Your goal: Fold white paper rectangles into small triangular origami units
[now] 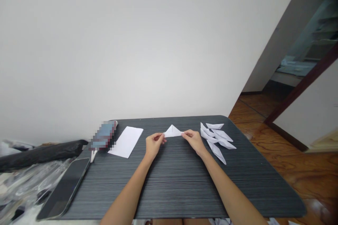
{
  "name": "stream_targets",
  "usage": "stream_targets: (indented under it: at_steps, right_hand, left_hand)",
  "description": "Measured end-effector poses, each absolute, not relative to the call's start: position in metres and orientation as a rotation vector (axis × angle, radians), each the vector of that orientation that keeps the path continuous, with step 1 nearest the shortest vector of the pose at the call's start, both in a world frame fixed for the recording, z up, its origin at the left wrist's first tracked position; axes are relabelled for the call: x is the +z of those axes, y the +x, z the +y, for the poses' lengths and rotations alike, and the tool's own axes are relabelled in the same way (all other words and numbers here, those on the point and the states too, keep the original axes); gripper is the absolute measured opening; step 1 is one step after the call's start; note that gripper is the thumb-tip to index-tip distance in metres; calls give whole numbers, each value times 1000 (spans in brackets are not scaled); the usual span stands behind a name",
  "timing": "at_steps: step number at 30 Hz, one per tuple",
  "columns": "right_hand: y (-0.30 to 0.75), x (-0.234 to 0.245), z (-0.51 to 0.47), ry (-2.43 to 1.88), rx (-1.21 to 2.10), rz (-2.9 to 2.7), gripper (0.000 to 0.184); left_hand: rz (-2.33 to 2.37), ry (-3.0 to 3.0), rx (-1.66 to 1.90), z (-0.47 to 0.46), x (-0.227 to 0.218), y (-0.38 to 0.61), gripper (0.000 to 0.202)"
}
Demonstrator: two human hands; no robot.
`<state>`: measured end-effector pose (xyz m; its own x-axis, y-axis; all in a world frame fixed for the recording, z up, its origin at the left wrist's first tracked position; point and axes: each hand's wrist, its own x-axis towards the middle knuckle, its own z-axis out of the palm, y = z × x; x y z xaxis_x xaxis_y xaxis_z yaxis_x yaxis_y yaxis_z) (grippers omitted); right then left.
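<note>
Though peaked, paper [172, 132] between hands [153, 145] [194, 141]

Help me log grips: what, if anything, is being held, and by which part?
A folded white paper, held by its two opposite ends: the left hand pinches one, the right hand the other.

The left grip [153, 144] and right grip [194, 141] pinch opposite ends of a folded white paper [172, 132] above the dark desk [179, 182].
</note>
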<state>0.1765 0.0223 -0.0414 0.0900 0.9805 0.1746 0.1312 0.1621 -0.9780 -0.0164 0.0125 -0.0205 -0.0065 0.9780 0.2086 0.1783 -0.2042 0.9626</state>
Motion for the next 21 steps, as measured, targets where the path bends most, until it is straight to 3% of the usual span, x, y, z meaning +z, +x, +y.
stream_targets:
  at_steps: [7,21]
  right_hand:
    - [173,-42,17,-1506,480,-1719,21]
    - [152,-38,12,-1812,-29,-2100,27]
  left_hand:
    - [1534,2206,1069,18,-34,-23,17]
    - [1695,2681,680,18,-36,-13,27]
